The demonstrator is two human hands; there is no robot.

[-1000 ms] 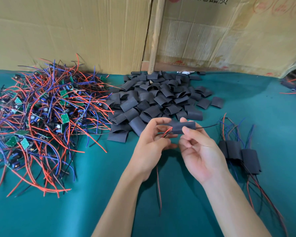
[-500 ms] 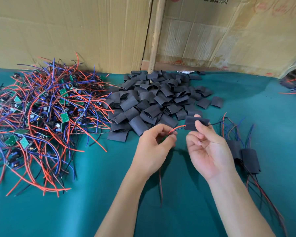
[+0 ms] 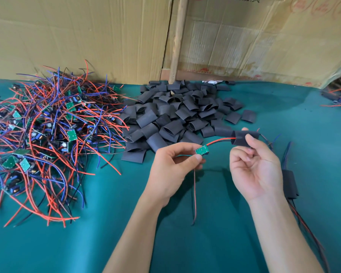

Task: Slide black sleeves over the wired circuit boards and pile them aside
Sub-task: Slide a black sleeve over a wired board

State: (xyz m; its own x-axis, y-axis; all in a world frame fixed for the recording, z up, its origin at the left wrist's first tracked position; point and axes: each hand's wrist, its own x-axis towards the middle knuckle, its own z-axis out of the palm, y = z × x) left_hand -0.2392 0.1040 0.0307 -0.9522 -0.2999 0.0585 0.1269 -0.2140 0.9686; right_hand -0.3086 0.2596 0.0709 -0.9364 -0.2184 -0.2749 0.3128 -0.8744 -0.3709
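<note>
Your left hand pinches a small green circuit board between thumb and fingertips, fingers curled round it, just above the teal table cover. From that board a red and a black wire arc toward your right hand and run into the open end of a black sleeve. Your right hand holds that sleeve between the thumb and the index finger, palm turned up toward you, the other 3 fingers curled loosely and holding nothing. The sleeve sits on the wires only; the board is bare, apart from the sleeve and between your 2 hands. Another thin red wire hangs from below your left hand down onto the cover.

Beyond your hands, the pile of loose sleeves lies heaped against the cardboard wall. Well out past your left hand, the tangle of unsleeved wired boards spreads across the cover, red, blue and black leads with green boards showing through. Just beside your right wrist, on its outer side, the finished sleeved boards lie with their wires trailing toward you; how many there are you cannot tell, since your hand hides part of them
</note>
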